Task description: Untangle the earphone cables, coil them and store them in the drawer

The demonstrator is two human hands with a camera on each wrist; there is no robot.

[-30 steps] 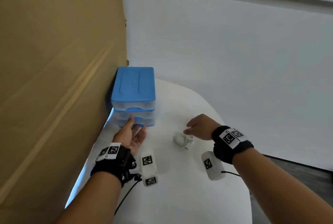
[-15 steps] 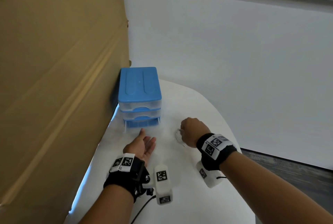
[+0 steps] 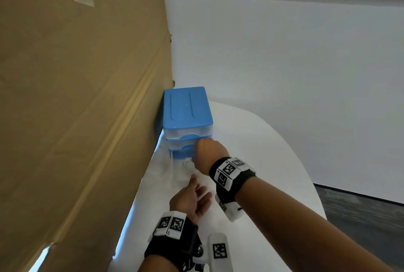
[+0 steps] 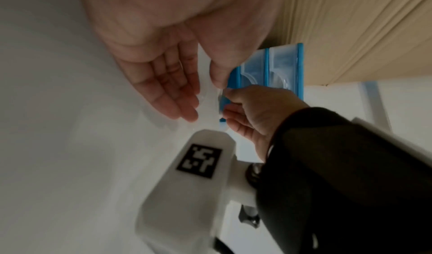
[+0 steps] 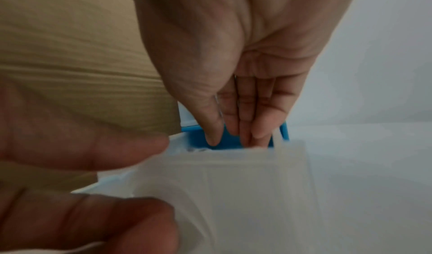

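Bottom drawer [image 3: 181,171] of the blue-topped unit [image 3: 187,105] pulled out over the white table [image 3: 273,162], beside the cardboard [image 3: 76,96]. Right hand [image 3: 207,153] reaching down into the drawer, thumb and fingers pressed together; earphones hidden, grip on them impossible to tell. Left hand [image 3: 192,199] just before the drawer, palm up, fingers loosely spread, holding nothing.

cardboard wall [image 3: 76,96] hugging drawer unit [image 3: 188,116] (left side), right side open
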